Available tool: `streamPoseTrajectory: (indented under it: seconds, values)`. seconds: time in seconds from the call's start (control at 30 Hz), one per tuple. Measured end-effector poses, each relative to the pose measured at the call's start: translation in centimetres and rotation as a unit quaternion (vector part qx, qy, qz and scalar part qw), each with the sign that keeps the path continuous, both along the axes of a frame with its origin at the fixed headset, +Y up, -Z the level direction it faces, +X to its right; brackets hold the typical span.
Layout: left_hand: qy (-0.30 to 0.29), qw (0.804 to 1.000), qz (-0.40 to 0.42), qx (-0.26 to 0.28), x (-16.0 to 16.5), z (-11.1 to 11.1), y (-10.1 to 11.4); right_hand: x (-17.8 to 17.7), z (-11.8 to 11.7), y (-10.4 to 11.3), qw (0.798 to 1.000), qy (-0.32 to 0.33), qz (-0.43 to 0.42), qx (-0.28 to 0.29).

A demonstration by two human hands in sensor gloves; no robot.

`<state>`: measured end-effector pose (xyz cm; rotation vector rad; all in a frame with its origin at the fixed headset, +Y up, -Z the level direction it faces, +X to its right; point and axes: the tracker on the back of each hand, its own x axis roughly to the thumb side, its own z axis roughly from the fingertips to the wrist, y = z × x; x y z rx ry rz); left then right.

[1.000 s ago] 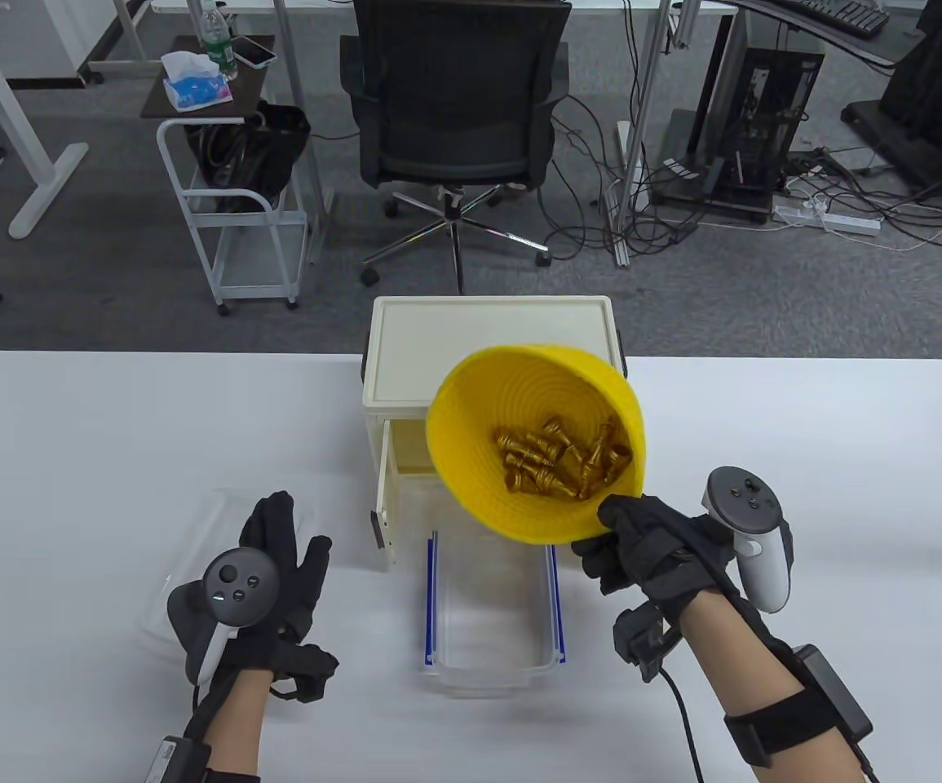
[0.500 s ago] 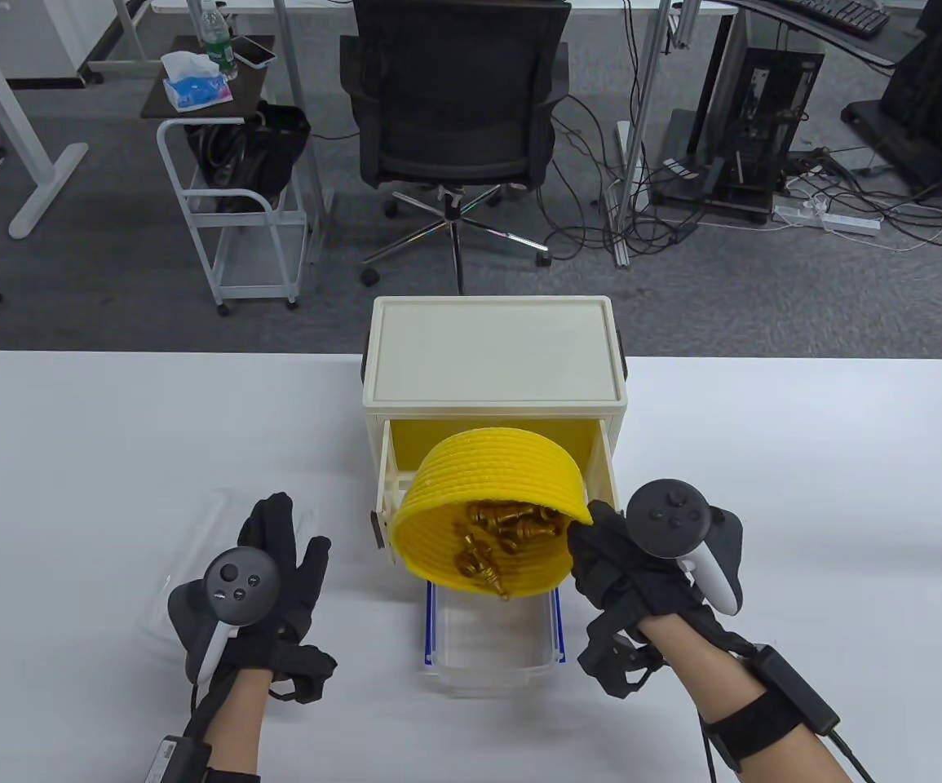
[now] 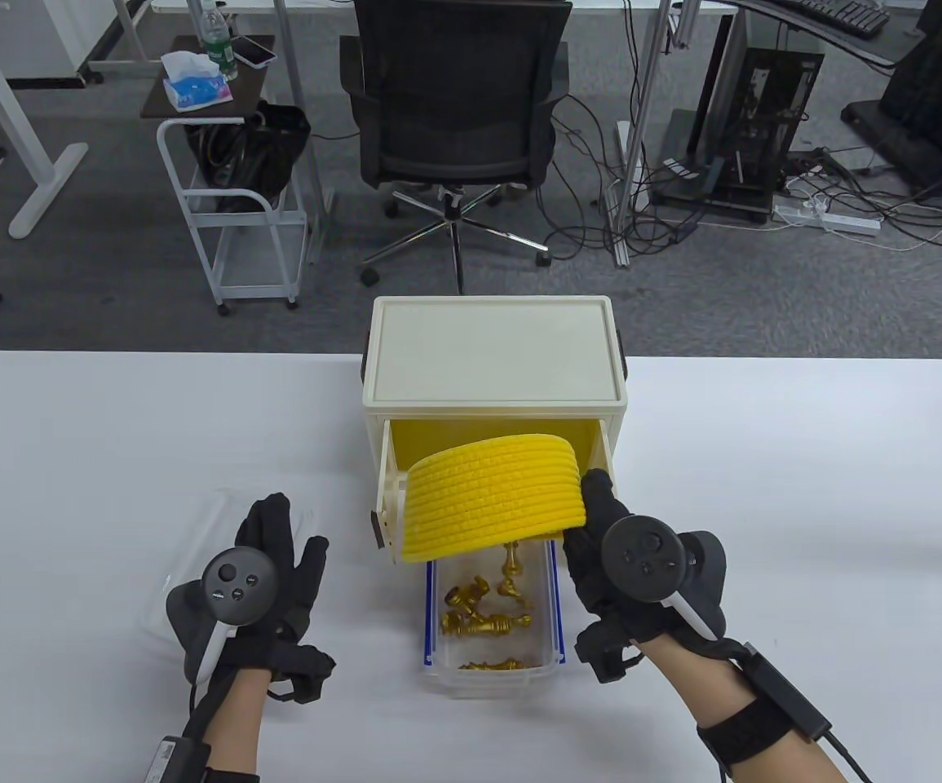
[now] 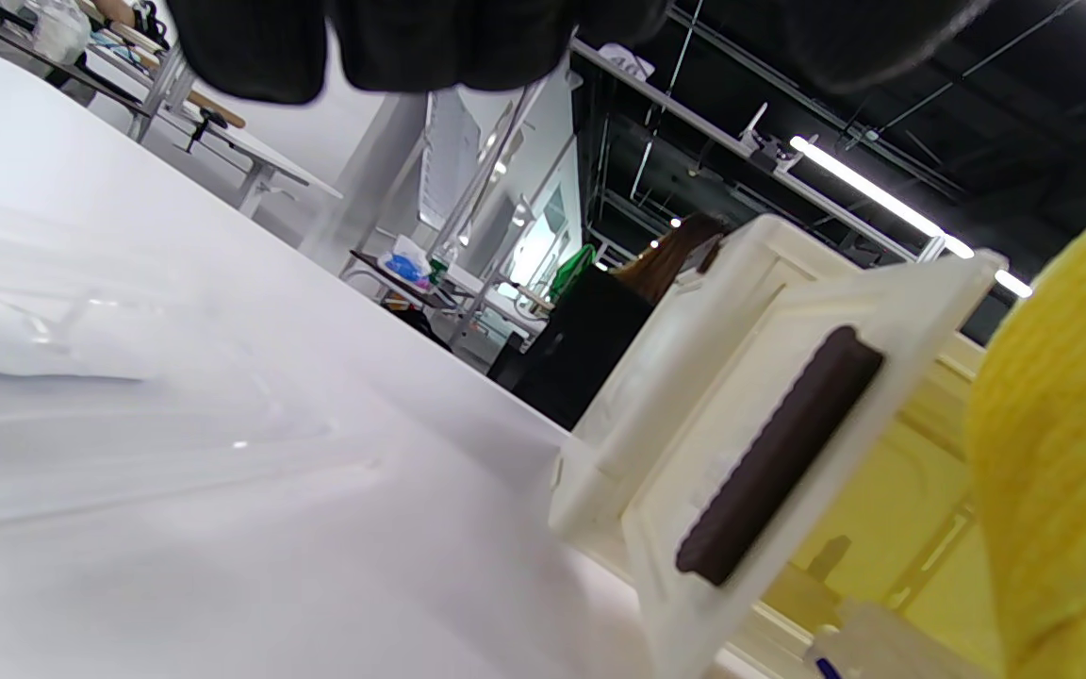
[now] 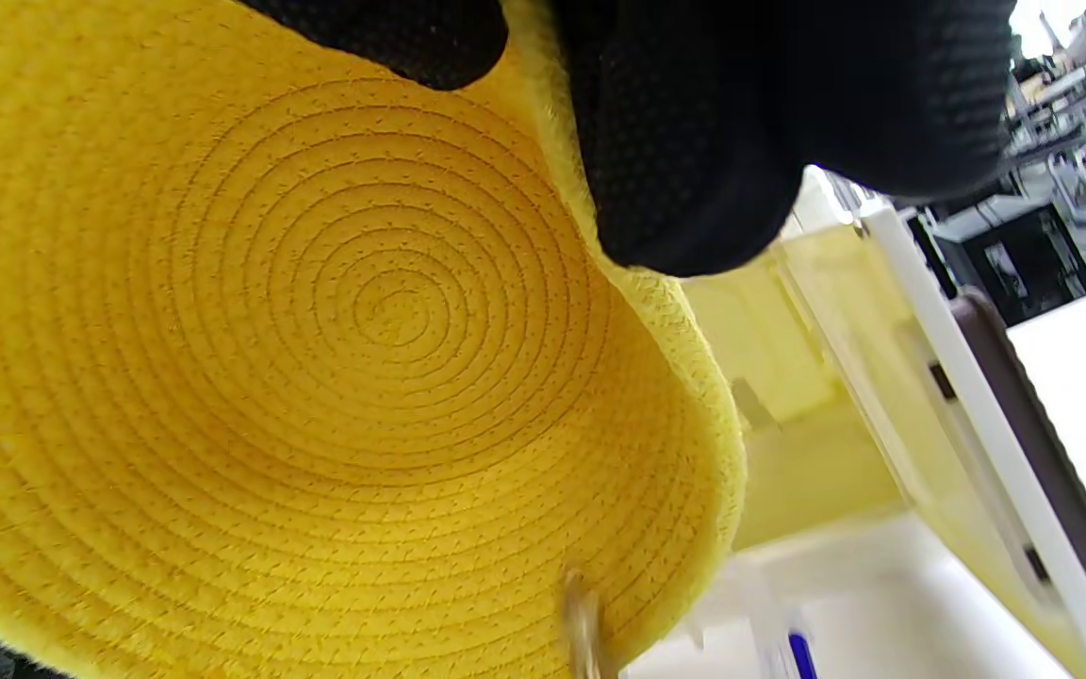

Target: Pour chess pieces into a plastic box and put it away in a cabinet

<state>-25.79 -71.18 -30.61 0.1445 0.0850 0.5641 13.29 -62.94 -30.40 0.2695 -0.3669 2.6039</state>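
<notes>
Gripping the rim of the yellow basket (image 3: 491,497), the right hand (image 3: 625,571) holds it turned almost upside down above the plastic box (image 3: 491,681), its fingers (image 5: 694,141) pinching the woven edge. The left hand (image 3: 263,587) lies flat on the bench (image 3: 112,440), fingers spread, on a clear lid (image 3: 193,522). Half a second ago the chess pieces (image 3: 483,616) were sliding out of the basket; now most lie in the box, before the open cabinet (image 3: 493,359).
</notes>
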Motion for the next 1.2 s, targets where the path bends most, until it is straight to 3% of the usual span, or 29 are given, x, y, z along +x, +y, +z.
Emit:
streamPoseTrajectory:
  seconds: [0.17, 0.3, 0.37, 0.47, 0.5, 0.53, 0.67, 0.77, 0.9, 0.93, 1.0, 1.2]
  values:
    - [0.002, 1.0, 0.002, 0.0, -0.1, 0.0, 0.0, 1.4, -0.6, 0.8, 0.995, -0.002, -0.098, -0.023]
    - [0.005, 1.0, 0.006, 0.002, -0.3, 0.1, 0.1, 4.4, -2.1, 1.0, 0.965, 0.016, -0.255, -0.059]
    - [0.007, 1.0, 0.005, -0.001, -0.4, 0.0, 0.0, 6.5, -3.2, 0.5, 0.927, 0.018, -0.368, -0.072]
    - [0.011, 1.0, 0.0, -0.009, -0.6, -0.1, -0.4, 9.7, -5.3, -1.2, 0.848, 0.019, -0.524, -0.08]
    - [0.012, 1.0, -0.002, -0.01, -0.6, -0.1, -0.4, 10.3, -5.8, -1.8, 0.83, 0.023, -0.551, -0.08]
    - [0.013, 1.0, -0.004, -0.013, -0.6, -0.1, -0.6, 11.3, -6.5, -2.8, 0.796, 0.03, -0.598, -0.086]
    - [0.019, 0.999, -0.013, -0.023, -0.8, -0.2, -1.0, 13.7, -8.5, -6.4, 0.689, 0.028, -0.719, -0.081]
    - [0.025, 0.999, -0.017, -0.029, -1.1, -0.3, -1.3, 15.2, -9.7, -9.5, 0.636, -0.011, -0.77, -0.058]
    - [0.034, 0.998, -0.024, -0.04, -1.5, -0.4, -1.8, 17.6, -10.5, -11.9, 0.596, -0.113, -0.793, -0.053]
    - [0.036, 0.998, -0.027, -0.044, -1.6, -0.4, -2.0, 18.4, -10.5, -12.6, 0.573, -0.148, -0.804, -0.054]
    - [0.04, 0.997, -0.033, -0.049, -1.7, -0.5, -2.2, 19.8, -10.5, -13.9, 0.548, -0.212, -0.808, -0.051]
    - [0.049, 0.996, -0.042, -0.062, -2.1, -0.6, -2.8, 23.3, -10.9, -16.9, 0.546, -0.26, -0.794, -0.067]
